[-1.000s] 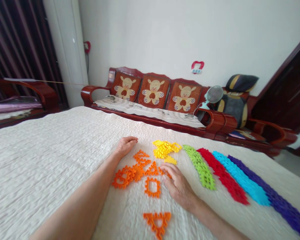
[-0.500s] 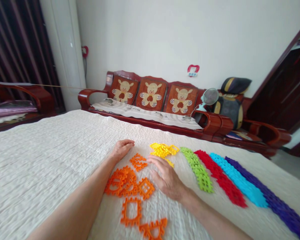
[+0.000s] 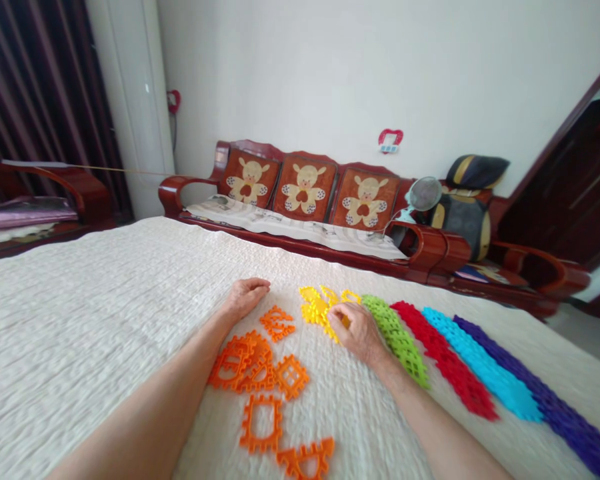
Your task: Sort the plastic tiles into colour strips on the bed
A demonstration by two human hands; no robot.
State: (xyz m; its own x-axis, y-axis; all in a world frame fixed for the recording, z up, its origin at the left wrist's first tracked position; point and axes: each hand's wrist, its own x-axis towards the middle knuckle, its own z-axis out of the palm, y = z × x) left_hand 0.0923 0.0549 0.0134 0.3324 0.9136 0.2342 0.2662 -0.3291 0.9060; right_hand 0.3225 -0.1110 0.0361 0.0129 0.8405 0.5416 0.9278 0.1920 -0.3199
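Observation:
On the white quilted cover, my left hand (image 3: 247,298) rests with its fingers loosely stretched out and nothing in them. Just below it lie flat orange toothed plastic building pieces (image 3: 277,323); more sit near my left forearm, among them a square frame (image 3: 261,423) and a triangular piece (image 3: 307,459). My right hand (image 3: 359,329) is over the right side of a yellow pile of toothed building pieces (image 3: 316,311). Its thumb and fingers are closed on a yellow building piece, mostly hidden behind the hand.
To the right run rows of joined pieces: green (image 3: 397,340), red (image 3: 443,357), light blue (image 3: 483,363) and purple (image 3: 545,400). Past the bed's far edge stands a wooden sofa (image 3: 290,244) with bear cushions (image 3: 303,188). A small fan (image 3: 424,195) is at its right end.
My right hand has moved right, from beside the orange pieces onto the yellow pile, and its fingers have closed. Some yellow pieces have shifted. My left hand has stayed put.

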